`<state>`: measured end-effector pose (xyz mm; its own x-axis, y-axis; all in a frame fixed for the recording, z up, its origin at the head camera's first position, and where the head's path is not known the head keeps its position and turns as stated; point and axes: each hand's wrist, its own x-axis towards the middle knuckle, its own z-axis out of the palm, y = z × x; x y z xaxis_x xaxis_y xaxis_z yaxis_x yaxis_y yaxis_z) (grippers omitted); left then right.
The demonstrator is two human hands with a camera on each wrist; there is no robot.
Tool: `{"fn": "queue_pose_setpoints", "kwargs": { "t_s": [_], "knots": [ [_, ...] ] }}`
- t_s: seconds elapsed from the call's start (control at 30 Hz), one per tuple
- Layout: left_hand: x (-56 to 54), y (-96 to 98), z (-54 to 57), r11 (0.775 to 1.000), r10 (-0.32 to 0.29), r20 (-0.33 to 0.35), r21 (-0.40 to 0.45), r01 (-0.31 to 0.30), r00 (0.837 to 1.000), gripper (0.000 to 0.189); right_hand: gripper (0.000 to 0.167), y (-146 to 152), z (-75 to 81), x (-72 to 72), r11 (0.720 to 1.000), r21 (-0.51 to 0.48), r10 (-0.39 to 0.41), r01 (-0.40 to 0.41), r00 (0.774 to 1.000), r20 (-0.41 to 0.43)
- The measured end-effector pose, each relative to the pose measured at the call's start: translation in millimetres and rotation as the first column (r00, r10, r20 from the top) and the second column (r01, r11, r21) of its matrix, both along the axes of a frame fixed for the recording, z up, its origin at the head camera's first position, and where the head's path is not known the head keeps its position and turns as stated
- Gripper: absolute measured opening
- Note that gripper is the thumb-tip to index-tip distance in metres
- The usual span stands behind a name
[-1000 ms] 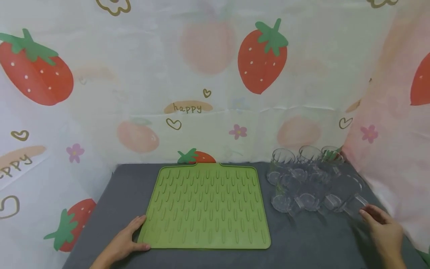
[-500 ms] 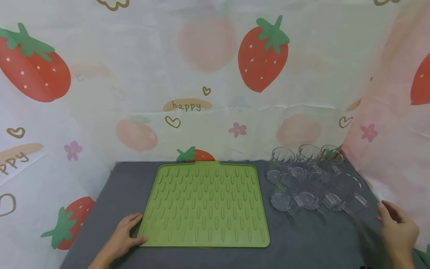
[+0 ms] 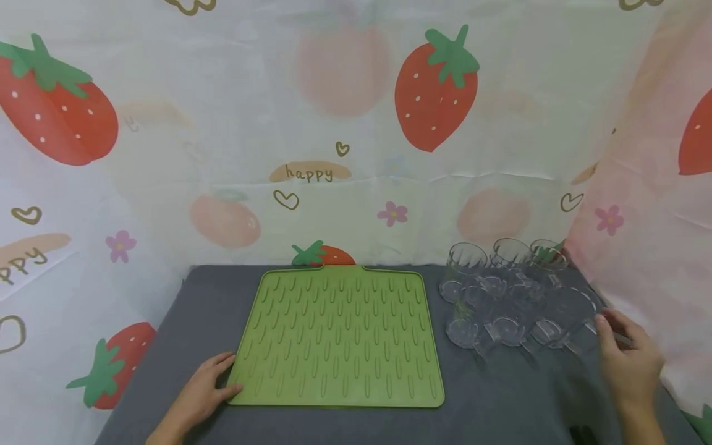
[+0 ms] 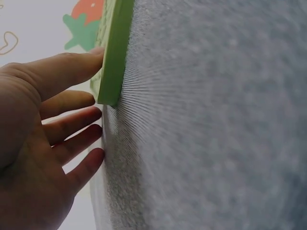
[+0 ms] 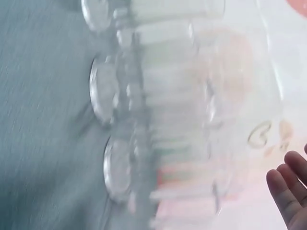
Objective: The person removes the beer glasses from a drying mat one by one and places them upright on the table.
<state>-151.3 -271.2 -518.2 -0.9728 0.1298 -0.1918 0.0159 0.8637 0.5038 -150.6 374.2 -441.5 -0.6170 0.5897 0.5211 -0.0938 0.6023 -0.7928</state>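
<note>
A green ridged mat (image 3: 339, 337) lies on the dark grey tabletop. At its near left corner is my left hand (image 3: 191, 395), the thumb touching the mat and the other fingers (image 4: 76, 122) spread loosely beside the edge. Several clear glass mugs (image 3: 508, 327) stand in rows on the right. My right hand (image 3: 631, 358) is beside the handle of the front right mug, thumb and fingers partly bent and apart. In the right wrist view its fingertips (image 5: 283, 191) look away from the blurred mugs (image 5: 117, 167). Whether they touch that handle is hidden.
A white cloth wall (image 3: 345, 136) printed with strawberries rises behind the table (image 3: 217, 296) and along both sides. The mugs stand close together near the back right corner. A small dark object (image 3: 581, 434) shows at the bottom edge.
My right hand has moved away right from the front right mug, then back left toward its handle. The left hand stays at the mat's corner; the view has shifted slightly.
</note>
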Motion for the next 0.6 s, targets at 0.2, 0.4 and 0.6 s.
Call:
{"fn": "queue_pose_setpoints", "kwargs": {
  "t_s": [0.2, 0.4, 0.6],
  "knots": [
    [-6.1, 4.3, 0.4, 0.999, 0.030, 0.047, 0.014, -0.031, 0.998, 0.079, 0.028, -28, 8.9, -9.8, 0.970, 0.168, 0.192, -0.174, 0.977, -0.095],
    [-10.8, 15.6, 6.3, 0.998, 0.064, -0.058, 0.027, -0.063, 0.996, 0.073, 0.038, -57, 13.2, -20.5, 0.909, 0.299, 0.319, -0.291, 0.946, -0.048],
    [-16.2, 31.1, 17.5, 0.996, 0.078, -0.193, 0.060, -0.068, 0.978, 0.069, 0.045, -81, 11.1, -30.7, 0.841, 0.376, 0.425, -0.388, 0.905, -0.017]
  ]
}}
